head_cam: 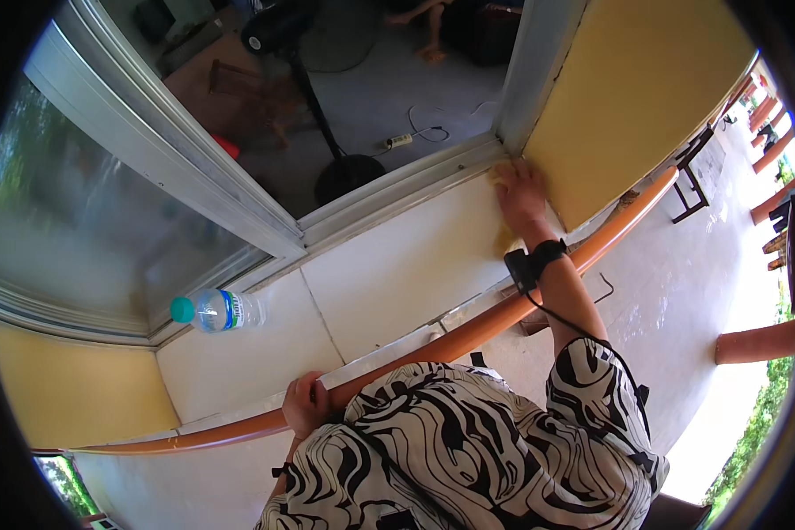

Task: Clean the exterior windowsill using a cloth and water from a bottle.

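Observation:
My right hand [521,192] presses a yellowish cloth [499,175] onto the white tiled window sill [397,258], in the corner where the window frame meets the yellow wall. The hand is blurred, and much of the cloth lies hidden under it. A black device is strapped to that wrist, with a cable running up the arm. My left hand [305,403] is closed around the orange-brown rail [245,427] in front of the sill. A clear plastic bottle [218,310] with a teal cap stands at the left part of the sill, beside the window frame.
The sliding window's glass pane [99,212] is at the left. Through the opening show a pedestal fan [311,99], a power strip [399,140] on the floor and a person's bare feet. A yellow wall [636,86] bounds the sill at the right; a dark bench [692,175] stands beyond the rail.

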The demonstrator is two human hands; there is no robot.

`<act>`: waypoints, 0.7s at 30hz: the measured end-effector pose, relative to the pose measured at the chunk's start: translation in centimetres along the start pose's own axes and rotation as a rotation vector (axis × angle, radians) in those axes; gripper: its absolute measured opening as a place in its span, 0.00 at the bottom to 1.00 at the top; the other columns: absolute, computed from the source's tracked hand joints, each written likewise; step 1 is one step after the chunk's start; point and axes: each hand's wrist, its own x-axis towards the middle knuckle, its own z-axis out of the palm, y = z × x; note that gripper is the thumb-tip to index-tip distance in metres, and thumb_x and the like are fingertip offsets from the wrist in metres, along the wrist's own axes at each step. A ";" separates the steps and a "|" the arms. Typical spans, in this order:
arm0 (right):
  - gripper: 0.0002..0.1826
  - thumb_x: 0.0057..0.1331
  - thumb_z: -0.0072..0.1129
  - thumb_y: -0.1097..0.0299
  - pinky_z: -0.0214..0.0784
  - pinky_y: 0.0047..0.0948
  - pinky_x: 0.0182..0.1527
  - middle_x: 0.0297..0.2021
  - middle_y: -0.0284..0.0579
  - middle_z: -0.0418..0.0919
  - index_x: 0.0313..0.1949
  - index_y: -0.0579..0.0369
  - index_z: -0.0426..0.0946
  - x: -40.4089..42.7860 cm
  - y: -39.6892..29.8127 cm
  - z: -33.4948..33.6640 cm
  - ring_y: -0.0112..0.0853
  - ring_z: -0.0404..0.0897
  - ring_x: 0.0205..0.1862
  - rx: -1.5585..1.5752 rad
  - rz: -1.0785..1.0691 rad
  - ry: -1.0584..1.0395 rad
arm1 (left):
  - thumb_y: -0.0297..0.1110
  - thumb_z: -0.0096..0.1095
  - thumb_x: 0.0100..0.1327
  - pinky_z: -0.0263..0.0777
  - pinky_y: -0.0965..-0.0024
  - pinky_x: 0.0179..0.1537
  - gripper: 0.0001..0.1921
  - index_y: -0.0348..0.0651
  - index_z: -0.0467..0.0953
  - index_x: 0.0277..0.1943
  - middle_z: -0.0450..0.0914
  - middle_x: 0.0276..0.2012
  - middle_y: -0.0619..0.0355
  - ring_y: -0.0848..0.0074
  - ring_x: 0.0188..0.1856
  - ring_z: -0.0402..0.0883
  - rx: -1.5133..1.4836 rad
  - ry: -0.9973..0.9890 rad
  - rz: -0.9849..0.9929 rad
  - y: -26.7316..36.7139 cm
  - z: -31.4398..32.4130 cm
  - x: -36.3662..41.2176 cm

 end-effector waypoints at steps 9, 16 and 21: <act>0.23 0.64 0.53 0.59 0.64 0.50 0.60 0.61 0.48 0.68 0.59 0.42 0.71 -2.5 1.8 -1.2 0.51 0.67 0.60 -0.129 -0.063 -0.066 | 0.25 0.59 0.58 0.73 0.61 0.33 0.08 0.44 0.79 0.42 0.80 0.30 0.53 0.60 0.31 0.79 0.008 0.001 -0.055 -0.4 -0.2 -0.2; 0.22 0.62 0.54 0.64 0.68 0.49 0.54 0.62 0.51 0.66 0.58 0.44 0.72 -9.0 -6.2 -4.9 0.51 0.68 0.55 -0.024 -0.014 -0.135 | 0.24 0.59 0.57 0.74 0.60 0.33 0.09 0.45 0.78 0.41 0.80 0.29 0.54 0.60 0.33 0.80 0.027 -0.003 -0.025 1.2 -0.7 0.8; 0.17 0.60 0.51 0.68 0.70 0.45 0.49 0.59 0.45 0.66 0.49 0.39 0.76 -15.1 -20.6 -6.0 0.44 0.69 0.55 0.274 -0.421 -0.226 | 0.24 0.58 0.58 0.74 0.59 0.34 0.09 0.45 0.78 0.41 0.80 0.30 0.54 0.60 0.33 0.80 0.050 0.033 0.062 0.0 -0.2 0.1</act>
